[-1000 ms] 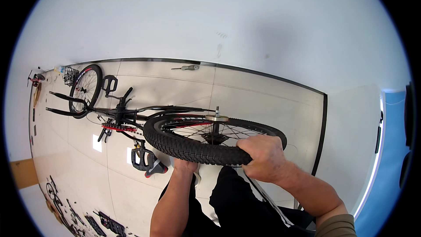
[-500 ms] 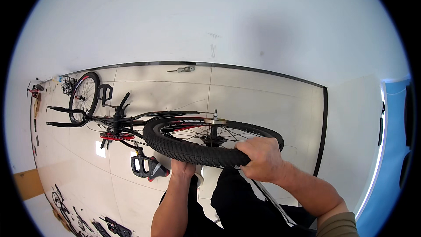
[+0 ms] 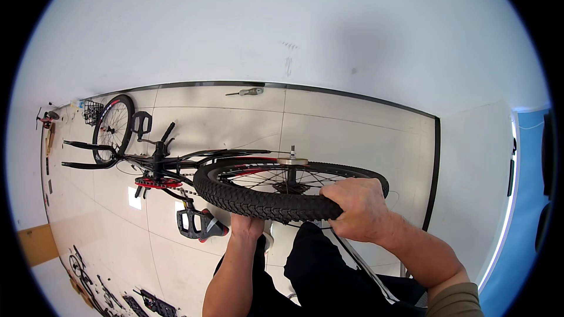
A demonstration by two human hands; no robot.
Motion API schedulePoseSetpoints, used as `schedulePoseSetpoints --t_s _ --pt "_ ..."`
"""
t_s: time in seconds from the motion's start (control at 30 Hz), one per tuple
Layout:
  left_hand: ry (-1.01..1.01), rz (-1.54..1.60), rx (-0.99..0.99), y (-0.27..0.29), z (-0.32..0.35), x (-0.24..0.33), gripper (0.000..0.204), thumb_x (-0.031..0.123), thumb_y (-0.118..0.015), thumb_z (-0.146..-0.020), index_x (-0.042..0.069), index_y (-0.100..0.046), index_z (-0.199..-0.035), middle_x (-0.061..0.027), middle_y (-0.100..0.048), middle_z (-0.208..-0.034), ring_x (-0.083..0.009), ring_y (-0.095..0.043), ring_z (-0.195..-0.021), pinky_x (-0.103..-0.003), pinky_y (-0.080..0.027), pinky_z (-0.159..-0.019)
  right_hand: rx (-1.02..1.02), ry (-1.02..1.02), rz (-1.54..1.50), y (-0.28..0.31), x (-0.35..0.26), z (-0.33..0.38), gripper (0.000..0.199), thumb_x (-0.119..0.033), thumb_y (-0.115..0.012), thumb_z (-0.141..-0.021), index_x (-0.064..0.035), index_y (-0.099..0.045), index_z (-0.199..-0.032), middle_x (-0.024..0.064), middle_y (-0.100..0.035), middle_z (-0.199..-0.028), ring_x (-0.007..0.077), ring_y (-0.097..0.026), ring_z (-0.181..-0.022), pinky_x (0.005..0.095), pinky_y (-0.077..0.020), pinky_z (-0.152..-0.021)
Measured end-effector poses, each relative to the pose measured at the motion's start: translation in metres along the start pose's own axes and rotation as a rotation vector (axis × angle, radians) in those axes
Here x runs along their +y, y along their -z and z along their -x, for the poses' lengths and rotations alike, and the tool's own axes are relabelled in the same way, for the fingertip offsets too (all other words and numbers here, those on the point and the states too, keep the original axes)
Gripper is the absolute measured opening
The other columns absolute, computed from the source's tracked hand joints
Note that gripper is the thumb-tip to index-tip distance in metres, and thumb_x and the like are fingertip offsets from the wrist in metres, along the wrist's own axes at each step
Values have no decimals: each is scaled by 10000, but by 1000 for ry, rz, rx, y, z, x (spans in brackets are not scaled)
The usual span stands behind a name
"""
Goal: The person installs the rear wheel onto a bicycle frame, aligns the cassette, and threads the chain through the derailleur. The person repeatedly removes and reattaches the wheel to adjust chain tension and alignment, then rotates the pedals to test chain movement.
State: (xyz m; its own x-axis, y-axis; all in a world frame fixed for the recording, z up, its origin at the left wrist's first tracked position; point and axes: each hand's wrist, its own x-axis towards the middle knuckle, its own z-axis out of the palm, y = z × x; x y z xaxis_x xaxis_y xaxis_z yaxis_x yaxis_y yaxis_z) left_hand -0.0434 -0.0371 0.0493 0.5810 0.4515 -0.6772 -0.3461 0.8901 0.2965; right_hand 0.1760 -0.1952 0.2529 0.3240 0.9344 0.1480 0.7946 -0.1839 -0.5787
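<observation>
Gripping wheel (image 3: pixel 289 188) by tyre (image 3: pixel 267 201) with right hand (image 3: pixel 361 205); apparently supporting underside with left hand (image 3: pixel 247 223); cannot tell closure, fingers hidden; likely held two-handed for steadiness, before knee (image 3: pixel 311 252), above floor (image 3: pixel 352 135), beside black frame (image 3: pixel 158 161).

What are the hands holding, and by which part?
A wheel: the right hand grips its tyre, near side; the left hand is under the tyre, its grip hidden.

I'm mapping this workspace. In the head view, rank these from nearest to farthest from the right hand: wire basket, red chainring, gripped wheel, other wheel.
From the right hand:
1. gripped wheel: in its grasp
2. red chainring: to the left
3. other wheel: farther, upper left
4. wire basket: just beyond that wheel, upper left
</observation>
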Motion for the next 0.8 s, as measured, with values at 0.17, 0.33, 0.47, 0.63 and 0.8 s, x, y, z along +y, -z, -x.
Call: schedulePoseSetpoints --t_s 0.17,0.33,0.47,0.63,0.8 --pt "2 -28 -17 -11 4 1 307 254 -563 -1066 75 -613 -1311 -91 -703 -1235 -277 -672 -1144 -459 -540 -1045 -4 18 7 -4 7 1 270 -10 -724 -586 -65 -670 -845 84 -615 -662 316 -629 -604 431 -470 -526" --pt "3 -31 18 -1 2 0 308 244 -583 -1059 81 -607 -1320 -87 -697 -1254 -275 -666 -1155 -463 -525 -1061 -3 17 18 -7 6 -3 273 -15 -734 -594 -65 -669 -855 81 -621 -665 315 -630 -604 428 -473 -530" --pt "-7 -46 40 -20 8 2 286 239 -593 -1053 75 -620 -1285 -91 -708 -1230 -273 -680 -1126 -462 -544 -1035 -12 10 15 -3 5 -5 277 -16 -737 -591 -67 -664 -853 81 -619 -666 318 -627 -603 428 -469 -532" --pt "13 50 -27 0 2 2 294 236 -595 -1047 58 -633 -1278 -100 -726 -1191 -277 -703 -1085 -457 -578 -993 -43 15 26 0 3 -2 312 -61 -714 -566 -78 -661 -873 75 -610 -658 315 -635 -618 444 -472 -521" --pt "12 23 -18 -16 5 3 296 240 -569 -1054 49 -636 -1270 -123 -723 -1211 -293 -698 -1114 -469 -572 -1013 -16 12 43 2 3 -3 291 -26 -717 -566 -65 -660 -849 86 -610 -652 317 -623 -592 431 -462 -513"
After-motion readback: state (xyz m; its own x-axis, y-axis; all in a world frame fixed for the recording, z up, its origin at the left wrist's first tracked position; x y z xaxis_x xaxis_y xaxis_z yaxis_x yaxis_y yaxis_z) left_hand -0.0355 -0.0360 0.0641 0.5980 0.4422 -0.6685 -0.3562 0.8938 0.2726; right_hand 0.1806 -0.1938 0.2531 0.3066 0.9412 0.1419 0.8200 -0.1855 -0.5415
